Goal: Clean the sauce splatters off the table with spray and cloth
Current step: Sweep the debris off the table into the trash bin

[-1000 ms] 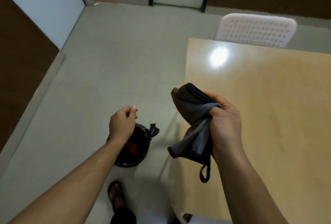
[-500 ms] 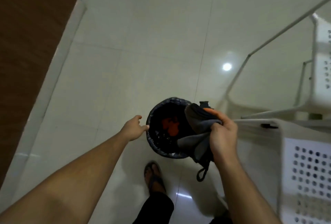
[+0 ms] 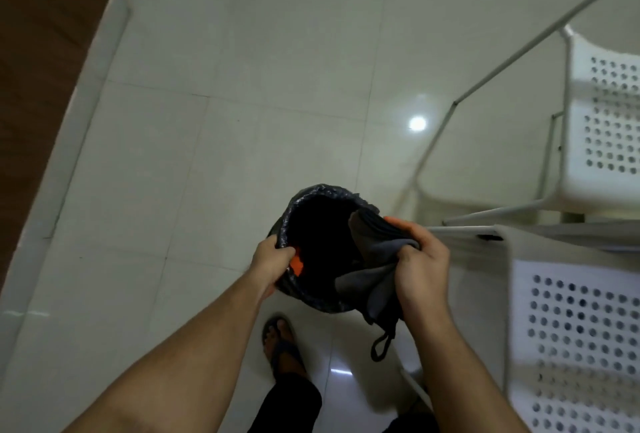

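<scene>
Pale floor tiles now fill our view. Our left hand [image 3: 272,264] has moved to grip the bin [image 3: 317,204] rim; our right hand [image 3: 420,268] holds the cloth [image 3: 372,249] bunched over it, suggesting wiping is done.

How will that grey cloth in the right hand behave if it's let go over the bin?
Probably floppy: the grey cloth bunches and drapes below the right hand, its loop dangling. Likely light, since one hand holds it. It would probably drop limp into the lined bin, which the left hand grips at the rim.
</scene>
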